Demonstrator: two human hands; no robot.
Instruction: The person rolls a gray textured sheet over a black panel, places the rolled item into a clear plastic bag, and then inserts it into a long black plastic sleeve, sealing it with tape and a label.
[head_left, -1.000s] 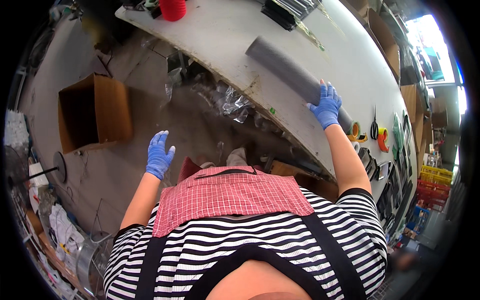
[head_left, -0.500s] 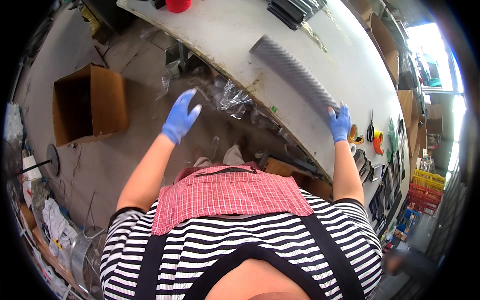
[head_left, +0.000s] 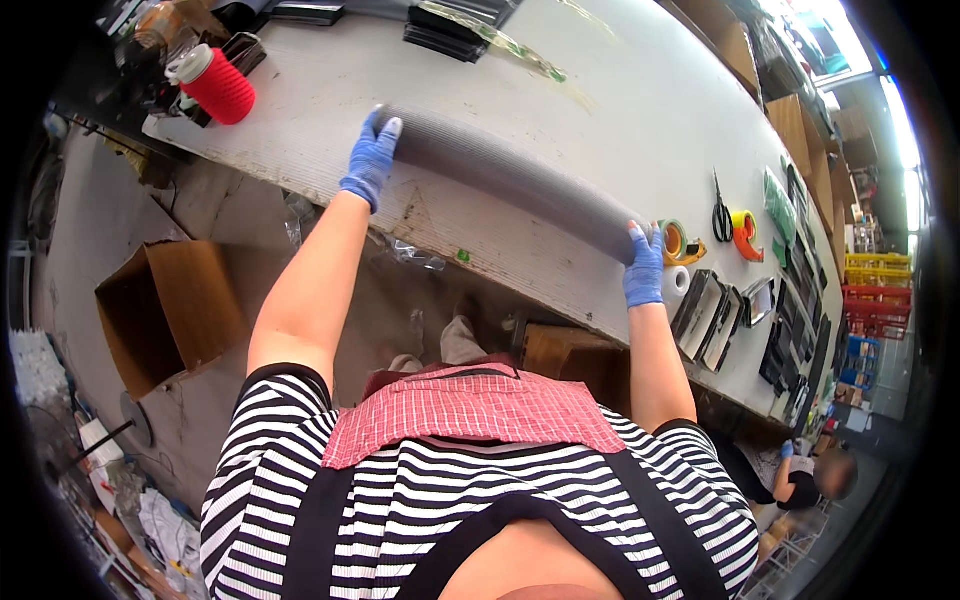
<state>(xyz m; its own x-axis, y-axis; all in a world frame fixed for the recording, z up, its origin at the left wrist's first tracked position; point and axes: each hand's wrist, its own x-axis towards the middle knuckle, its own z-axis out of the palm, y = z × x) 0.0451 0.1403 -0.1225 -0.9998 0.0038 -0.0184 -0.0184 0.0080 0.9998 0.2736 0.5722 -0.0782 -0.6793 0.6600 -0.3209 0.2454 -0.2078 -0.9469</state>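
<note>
A long grey roll of fine ribbed or mesh-like sheet (head_left: 510, 180) lies slantwise along the near part of the white table (head_left: 640, 130). At its far left end is my left hand (head_left: 372, 162) in a blue glove, the thumb and fingers closed around that end. My right hand (head_left: 645, 268), gloved the same way, grips the near right end. Just right of this hand are tape rolls in dispensers (head_left: 677, 243) and a small white roll (head_left: 676, 282). Black-handled scissors (head_left: 722, 220) lie beyond them.
A red-sleeved cup (head_left: 222, 90) stands at the table's far left. Dark stacked strips (head_left: 450, 35) lie at the back, and black frames (head_left: 715, 320) at right. An open cardboard box (head_left: 185, 310) sits on the floor. A co-worker (head_left: 800, 480) is at lower right.
My left hand, open over the floor before, has come up onto the roll's far left end. My right hand stays at the near end. The roll lies more sideways in the view, which has turned.
</note>
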